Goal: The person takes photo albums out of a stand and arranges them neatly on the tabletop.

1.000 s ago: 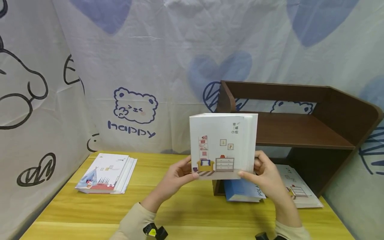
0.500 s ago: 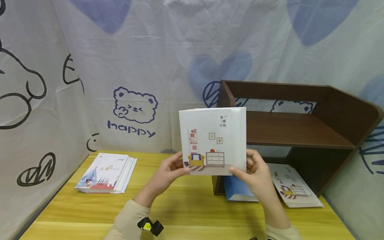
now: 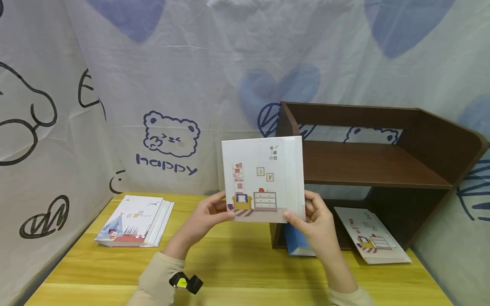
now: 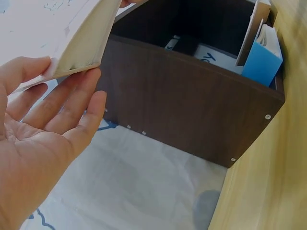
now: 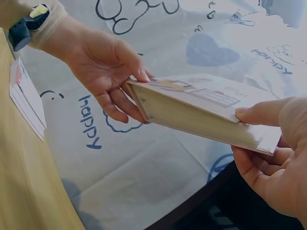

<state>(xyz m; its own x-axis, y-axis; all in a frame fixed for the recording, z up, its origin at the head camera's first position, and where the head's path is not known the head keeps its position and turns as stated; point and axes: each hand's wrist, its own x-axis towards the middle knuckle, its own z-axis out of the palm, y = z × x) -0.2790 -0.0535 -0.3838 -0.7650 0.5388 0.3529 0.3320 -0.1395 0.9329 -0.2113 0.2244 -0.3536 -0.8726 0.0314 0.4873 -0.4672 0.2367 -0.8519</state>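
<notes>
A white square book point(image 3: 264, 170) with a drawn dresser and armchair on its cover is held up above the table, in front of the shelf's left side. My left hand point(image 3: 204, 219) pinches its lower left corner, thumb on the cover and fingers behind. At the lower right, my right hand point(image 3: 315, 225) grips it the same way. In the right wrist view the book point(image 5: 201, 117) shows its thick page edge between both hands. The left wrist view has the left hand point(image 4: 48, 115) with its fingertips under the book's edge.
A dark brown two-level shelf point(image 3: 375, 165) stands at the right of the wooden table point(image 3: 237, 267). In its lower level are a blue book point(image 3: 299, 241) and a white book point(image 3: 373, 236) lying flat. White books point(image 3: 134, 221) lie stacked at the left.
Both hands have carried the book to the left and slightly up, away from the shelf. More of the flat white book in the lower level now shows.
</notes>
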